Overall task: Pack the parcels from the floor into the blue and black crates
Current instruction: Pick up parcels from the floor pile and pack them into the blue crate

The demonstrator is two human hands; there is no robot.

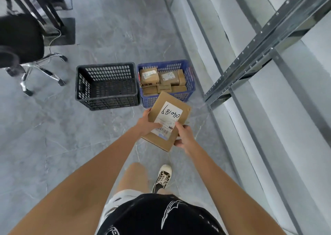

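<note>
I hold a flat brown cardboard parcel [167, 105] with a white handwritten label in both hands, in front of me above the floor. My left hand [147, 123] grips its left edge and my right hand [184, 136] grips its near right corner. Beyond it on the floor stands the blue crate [189, 80], with several brown parcels [159, 80] inside. The black crate [107, 100] stands just left of the blue one, touching it, and nothing shows inside it.
A metal shelving rack [259, 46] runs along the right side. A black office chair [21, 43] with chrome legs stands at the far left, with dark furniture legs behind it. Grey tiled floor [62, 136] surrounds the crates. My shoe [163, 178] is below the parcel.
</note>
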